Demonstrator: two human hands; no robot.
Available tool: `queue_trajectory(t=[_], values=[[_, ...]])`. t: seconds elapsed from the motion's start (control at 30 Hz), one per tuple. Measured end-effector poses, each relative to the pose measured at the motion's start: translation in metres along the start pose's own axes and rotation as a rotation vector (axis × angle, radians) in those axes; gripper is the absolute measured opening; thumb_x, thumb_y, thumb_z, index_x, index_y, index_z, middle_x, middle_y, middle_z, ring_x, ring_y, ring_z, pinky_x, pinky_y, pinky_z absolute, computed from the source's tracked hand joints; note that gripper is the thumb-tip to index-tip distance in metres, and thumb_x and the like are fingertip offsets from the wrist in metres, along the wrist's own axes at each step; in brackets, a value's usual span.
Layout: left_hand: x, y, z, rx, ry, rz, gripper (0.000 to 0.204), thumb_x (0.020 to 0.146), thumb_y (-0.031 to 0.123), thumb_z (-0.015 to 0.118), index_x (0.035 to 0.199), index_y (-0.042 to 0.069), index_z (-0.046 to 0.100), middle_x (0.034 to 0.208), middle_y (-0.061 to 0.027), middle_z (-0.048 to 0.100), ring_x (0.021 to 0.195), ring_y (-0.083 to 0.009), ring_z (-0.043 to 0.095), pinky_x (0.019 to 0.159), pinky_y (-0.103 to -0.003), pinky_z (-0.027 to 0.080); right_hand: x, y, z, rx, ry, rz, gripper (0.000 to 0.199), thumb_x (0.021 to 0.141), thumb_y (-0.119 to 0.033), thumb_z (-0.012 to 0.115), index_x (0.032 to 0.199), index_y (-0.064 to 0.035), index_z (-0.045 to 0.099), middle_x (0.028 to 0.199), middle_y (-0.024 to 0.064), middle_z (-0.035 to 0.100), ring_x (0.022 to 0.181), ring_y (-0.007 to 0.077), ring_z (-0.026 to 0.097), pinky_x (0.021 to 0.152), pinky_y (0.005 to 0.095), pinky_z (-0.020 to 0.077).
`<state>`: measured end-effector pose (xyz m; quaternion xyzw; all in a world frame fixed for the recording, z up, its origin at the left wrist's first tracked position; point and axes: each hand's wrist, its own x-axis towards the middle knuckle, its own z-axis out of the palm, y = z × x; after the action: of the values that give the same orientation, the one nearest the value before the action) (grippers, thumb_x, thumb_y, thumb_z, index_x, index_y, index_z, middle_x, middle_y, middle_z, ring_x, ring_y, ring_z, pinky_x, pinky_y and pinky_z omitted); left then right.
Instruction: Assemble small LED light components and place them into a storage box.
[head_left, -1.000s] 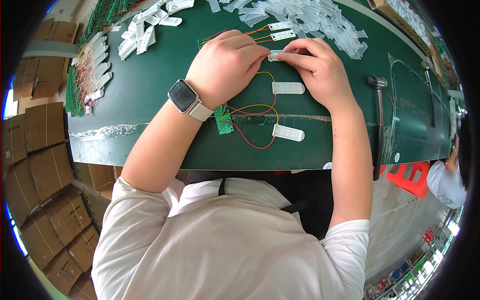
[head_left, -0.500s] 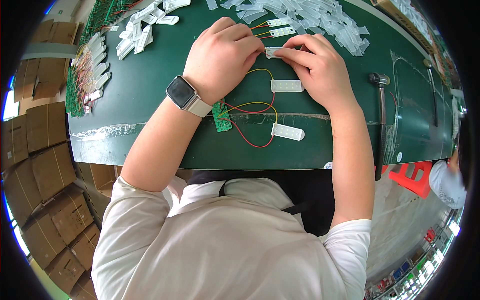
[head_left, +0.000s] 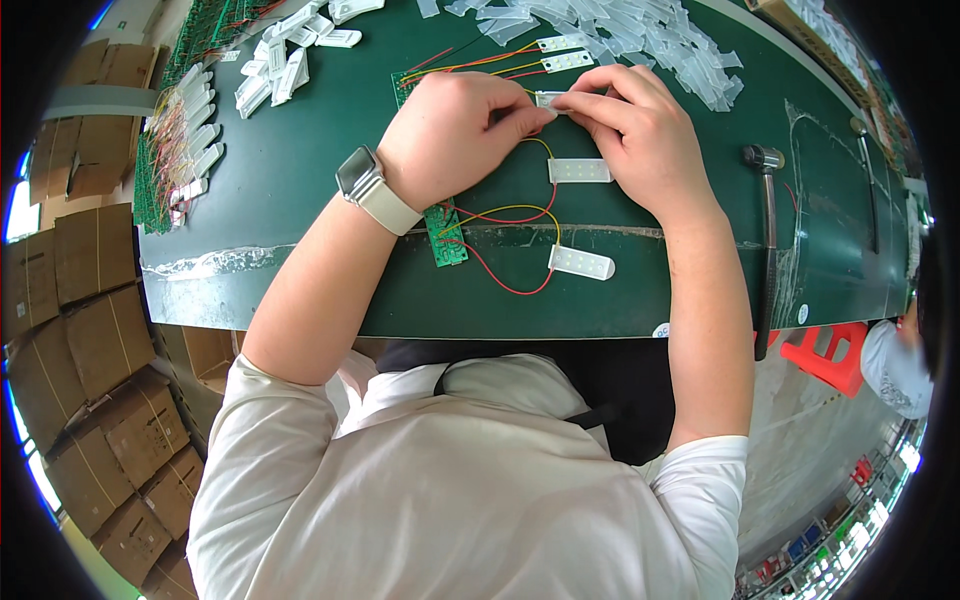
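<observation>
Both hands meet over a small white LED board in its holder (head_left: 545,98) at the far middle of the bench. My right hand (head_left: 648,135) pinches its right end between thumb and fingers. My left hand (head_left: 455,130) is closed at its near left edge, thumb against it; the curled fingers are partly hidden. Nearer me lie two wired LED boards in white holders, one (head_left: 580,171) below the hands and another (head_left: 582,262) closer. Red and yellow wires run to a green circuit board (head_left: 446,240). Bare LED boards (head_left: 567,62) lie beyond my hands, wired toward another green board (head_left: 402,90).
Clear plastic strips (head_left: 650,45) are heaped at the back. White plastic housings (head_left: 288,75) lie back left, with wired white pieces (head_left: 203,135) at the left edge. A hammer (head_left: 765,157) lies right of my arm. Cardboard boxes (head_left: 90,255) stand left; a red stool (head_left: 828,355) stands right.
My left hand has turned and shifted right, its thumb now reaching along the LED board's near edge. The wires and green board behind it have come into view. My right hand keeps its pinch.
</observation>
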<state>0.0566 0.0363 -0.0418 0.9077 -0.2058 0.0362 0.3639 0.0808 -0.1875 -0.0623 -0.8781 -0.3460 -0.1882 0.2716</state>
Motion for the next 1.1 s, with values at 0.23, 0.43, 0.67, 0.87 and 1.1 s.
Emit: queue_trajectory(t=[0.23, 0.43, 0.67, 0.87, 1.1], values=[[-0.0004, -0.0034, 0.0031, -0.018, 0.133, -0.048, 0.024, 0.079, 0.017, 0.084, 0.101, 0.008, 0.079, 0.089, -0.0079, 0.076, 0.074, -0.0163, 0.068, 0.070, -0.029, 0.056, -0.0013, -0.0009, -0.0005, 0.049, -0.028, 0.008, 0.018, 0.082, -0.009, 0.076, 0.098, -0.0161, 0.079, 0.097, -0.0041, 0.066, 0.090, 0.0194, 0.062, 0.078, 0.0344, 0.0549], [0.0031, -0.0037, 0.0002, 0.334, 0.170, 0.169, 0.035, 0.073, 0.024, 0.087, 0.106, 0.013, 0.079, 0.106, -0.0072, 0.076, 0.110, -0.0254, 0.068, 0.096, -0.037, 0.055, -0.0002, -0.0007, 0.0016, 0.092, -0.034, 0.002, 0.018, 0.082, -0.006, 0.074, 0.098, -0.0136, 0.078, 0.098, -0.0017, 0.066, 0.092, 0.0204, 0.062, 0.080, 0.0348, 0.0548], [0.0040, -0.0017, 0.0038, 0.357, 0.152, 0.174, 0.038, 0.074, 0.030, 0.086, 0.108, 0.015, 0.079, 0.112, -0.0056, 0.075, 0.121, -0.0243, 0.063, 0.102, -0.038, 0.052, 0.0024, 0.0007, 0.0028, 0.201, -0.038, 0.000, 0.018, 0.080, -0.003, 0.073, 0.097, -0.0071, 0.077, 0.100, 0.0021, 0.068, 0.093, 0.0228, 0.062, 0.082, 0.0352, 0.0550], [0.0002, -0.0006, 0.0053, 0.430, 0.138, 0.151, 0.037, 0.078, 0.033, 0.085, 0.110, 0.016, 0.079, 0.114, -0.0032, 0.073, 0.130, -0.0270, 0.058, 0.106, -0.040, 0.049, 0.0044, -0.0016, 0.0034, 0.253, -0.025, 0.027, 0.018, 0.081, -0.003, 0.074, 0.098, -0.0058, 0.076, 0.099, 0.0030, 0.070, 0.090, 0.0233, 0.063, 0.082, 0.0355, 0.0551], [-0.0050, 0.0018, 0.0062, 0.516, 0.125, 0.065, 0.041, 0.080, 0.042, 0.082, 0.115, 0.020, 0.079, 0.128, -0.0001, 0.068, 0.140, -0.0294, 0.048, 0.114, -0.049, 0.037, 0.0047, -0.0027, 0.0036, 0.221, -0.003, 0.008, 0.021, 0.082, -0.003, 0.075, 0.102, -0.0066, 0.076, 0.099, 0.0029, 0.071, 0.089, 0.0239, 0.062, 0.081, 0.0360, 0.0549]])
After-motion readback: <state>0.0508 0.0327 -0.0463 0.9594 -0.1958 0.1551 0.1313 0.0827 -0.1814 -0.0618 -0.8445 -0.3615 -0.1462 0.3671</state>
